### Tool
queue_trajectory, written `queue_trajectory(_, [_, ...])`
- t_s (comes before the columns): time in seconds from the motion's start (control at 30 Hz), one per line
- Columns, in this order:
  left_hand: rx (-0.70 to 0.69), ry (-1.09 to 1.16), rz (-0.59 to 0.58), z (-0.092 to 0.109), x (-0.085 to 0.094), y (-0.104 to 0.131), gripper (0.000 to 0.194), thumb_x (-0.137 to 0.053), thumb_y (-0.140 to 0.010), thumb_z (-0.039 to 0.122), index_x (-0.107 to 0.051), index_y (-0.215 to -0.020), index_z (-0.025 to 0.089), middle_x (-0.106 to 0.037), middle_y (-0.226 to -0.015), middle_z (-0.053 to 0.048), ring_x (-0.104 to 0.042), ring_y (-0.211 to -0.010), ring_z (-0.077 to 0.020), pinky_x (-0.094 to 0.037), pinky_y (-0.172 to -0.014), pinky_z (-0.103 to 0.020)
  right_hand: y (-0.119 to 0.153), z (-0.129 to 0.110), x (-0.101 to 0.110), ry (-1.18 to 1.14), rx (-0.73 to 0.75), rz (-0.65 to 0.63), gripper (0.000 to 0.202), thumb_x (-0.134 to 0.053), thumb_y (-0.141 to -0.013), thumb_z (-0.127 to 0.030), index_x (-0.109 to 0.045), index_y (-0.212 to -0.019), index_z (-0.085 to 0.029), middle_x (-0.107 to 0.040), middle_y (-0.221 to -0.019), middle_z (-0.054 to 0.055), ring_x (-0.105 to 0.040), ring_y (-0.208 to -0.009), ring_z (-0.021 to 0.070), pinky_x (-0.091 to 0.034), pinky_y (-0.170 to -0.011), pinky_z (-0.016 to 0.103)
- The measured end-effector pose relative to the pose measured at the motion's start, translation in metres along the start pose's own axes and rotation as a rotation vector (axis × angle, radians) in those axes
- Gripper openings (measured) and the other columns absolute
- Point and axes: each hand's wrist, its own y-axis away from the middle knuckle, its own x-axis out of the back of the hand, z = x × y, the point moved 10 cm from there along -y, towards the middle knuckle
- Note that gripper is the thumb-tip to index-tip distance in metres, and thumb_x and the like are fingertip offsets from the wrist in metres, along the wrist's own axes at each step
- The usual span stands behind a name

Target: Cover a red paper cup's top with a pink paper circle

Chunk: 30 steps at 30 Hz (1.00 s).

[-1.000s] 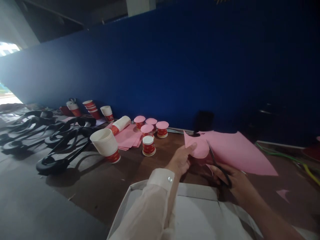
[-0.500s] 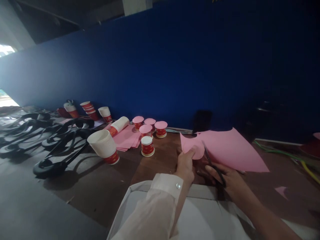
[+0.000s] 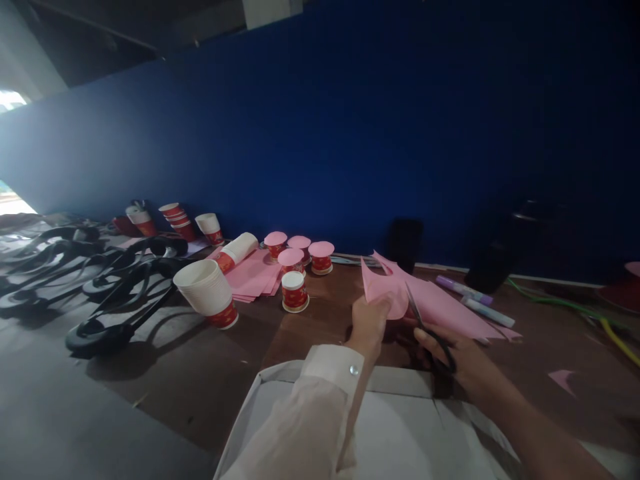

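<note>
My left hand (image 3: 369, 325) grips the rounded, partly cut portion of a sheet of pink paper (image 3: 440, 305). My right hand (image 3: 457, 357) is closed round a pair of dark scissors (image 3: 423, 325), whose blades lie against the paper at the edge of the rounded part. The rest of the sheet stretches off to the right, bent and tilted. To the left stand several small red cups topped with pink discs (image 3: 291, 257). In front of them is a red cup with a white top (image 3: 295, 291).
A tall stack of paper cups (image 3: 205, 290) stands left of a pile of pink sheets (image 3: 253, 277). Black headset-like items (image 3: 107, 333) lie farther left. Two markers (image 3: 465, 290) rest at right. A white box (image 3: 400, 427) is below my arms, and a blue partition (image 3: 300, 133) rises behind.
The large part of the pink sheet has turned and folded lower, uncovering the two markers behind it. Both hands keep their grip, nearly in place.
</note>
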Motion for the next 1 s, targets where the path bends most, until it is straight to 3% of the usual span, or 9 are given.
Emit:
queue_trajectory(0.2, [-0.141,-0.286,0.063,0.020,0.009,-0.004,0.013,-0.073,-0.071,0.022,-0.074,-0.076,0.011,-0.069,-0.071,-0.007,-0.063,-0.070,-0.0205,-0.047,-0.061,-0.028,-0.003,0.006,-0.003,-0.084,-0.029,-0.066,0.054,-0.064,-0.079,-0.067,-0.071,-0.107,-0.020,-0.067,-0.074,0.004,-0.058,-0.064,0.0180,-0.045,-0.057,0.031])
queue_trajectory(0.37, [-0.224,-0.304,0.018,0.025,0.005,-0.005,0.018,-0.074,-0.072,0.026,-0.076,-0.082,0.011,-0.074,-0.078,-0.009,-0.066,-0.076,-0.0226,-0.049,-0.068,-0.029,-0.001,0.002,-0.008,-0.101,-0.008,-0.102,0.052,-0.063,-0.081,-0.068,-0.068,-0.106,-0.022,-0.066,-0.072,0.002,-0.058,-0.062,0.0158,-0.043,-0.057,0.029])
queue_trajectory(0.6, [-0.184,-0.254,-0.036,0.026,-0.001,0.002,0.014,-0.073,-0.073,0.024,-0.076,-0.080,0.012,-0.072,-0.075,-0.007,-0.064,-0.073,-0.0200,-0.047,-0.063,-0.026,0.000,0.000,-0.005,-0.048,-0.013,-0.050,0.051,-0.060,-0.080,-0.070,-0.069,-0.095,-0.022,-0.063,-0.067,0.002,-0.055,-0.058,0.0165,-0.040,-0.054,0.029])
queue_trajectory(0.8, [-0.104,-0.173,-0.080,0.019,-0.006,0.004,0.014,-0.074,-0.072,0.022,-0.076,-0.079,0.011,-0.073,-0.076,-0.007,-0.064,-0.072,-0.0196,-0.048,-0.063,-0.026,-0.005,0.017,0.001,-0.149,-0.079,-0.044,0.047,-0.067,-0.077,-0.067,-0.067,-0.089,-0.022,-0.060,-0.067,0.000,-0.055,-0.060,0.0159,-0.039,-0.053,0.028])
queue_trajectory(1.0, [-0.061,-0.088,-0.087,0.008,-0.004,-0.003,0.019,-0.078,-0.068,0.023,-0.076,-0.080,0.009,-0.072,-0.075,-0.008,-0.064,-0.070,-0.0191,-0.049,-0.065,-0.027,-0.014,0.027,0.006,-0.098,-0.060,-0.073,0.052,-0.067,-0.073,-0.072,-0.066,-0.079,-0.020,-0.062,-0.065,0.001,-0.054,-0.058,0.0152,-0.042,-0.052,0.027])
